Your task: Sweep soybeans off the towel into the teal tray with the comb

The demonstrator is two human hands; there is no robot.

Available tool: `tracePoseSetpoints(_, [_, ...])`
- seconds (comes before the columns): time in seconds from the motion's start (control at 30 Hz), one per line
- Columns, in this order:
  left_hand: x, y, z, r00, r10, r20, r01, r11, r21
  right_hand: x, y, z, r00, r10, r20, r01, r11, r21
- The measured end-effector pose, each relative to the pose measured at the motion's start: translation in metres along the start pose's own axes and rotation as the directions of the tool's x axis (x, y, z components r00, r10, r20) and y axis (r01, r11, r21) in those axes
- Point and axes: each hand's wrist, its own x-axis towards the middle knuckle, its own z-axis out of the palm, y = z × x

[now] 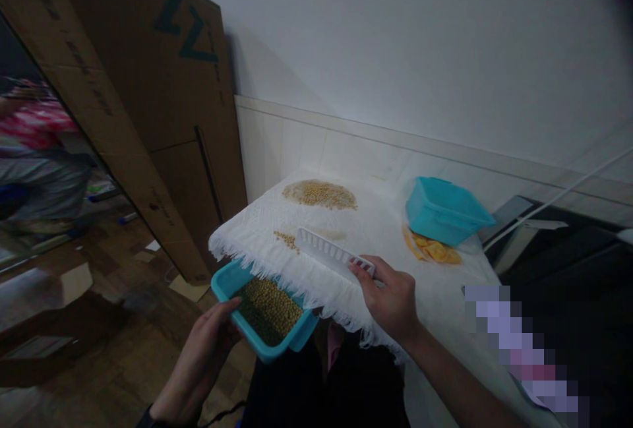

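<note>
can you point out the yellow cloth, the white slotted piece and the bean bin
yellow cloth (436, 252), head view: its crumpled middle
white slotted piece (326, 251), head view: its slotted face
bean bin (270, 353), head view: its near rim

The white-draped table (378, 222) bears loose beans (321, 194), a teal bin (429, 218) and, seemingly partly beneath, a yellow cloth (435, 254).

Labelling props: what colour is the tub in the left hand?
The tub is turquoise; head view.
</note>
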Motion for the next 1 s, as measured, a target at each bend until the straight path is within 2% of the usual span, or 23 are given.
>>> tracePoseSetpoints(0.37, [0.006,0.0,-0.005,1.0,-0.011,0.013,0.011,1.0,-0.02,0.002,-0.007,0.006,0.999,-0.019,0.027,0.017,0.998,0.058])
tracePoseSetpoints(0.57, [0.007,0.0,-0.003,0.997,0.033,-0.076,-0.037,0.998,-0.055,0.007,-0.01,0.015,0.998,-0.032,0.055,0.027,0.995,0.095])
tracePoseSetpoints(0.67, [0.007,0.001,-0.005,0.997,0.047,-0.055,-0.049,0.998,-0.039,0.005,-0.015,0.016,0.997,-0.058,0.057,0.051,0.991,0.12])
tracePoseSetpoints(0.83, [0.011,0.004,-0.01,0.998,-0.028,-0.052,0.025,0.999,-0.043,-0.002,-0.029,0.011,0.993,-0.081,0.092,0.063,0.982,0.178])
tracePoseSetpoints(1.0, [0.009,0.002,-0.008,0.997,0.026,-0.068,-0.029,0.999,-0.042,0.004,-0.017,0.007,0.999,-0.053,-0.009,0.054,0.993,0.104])
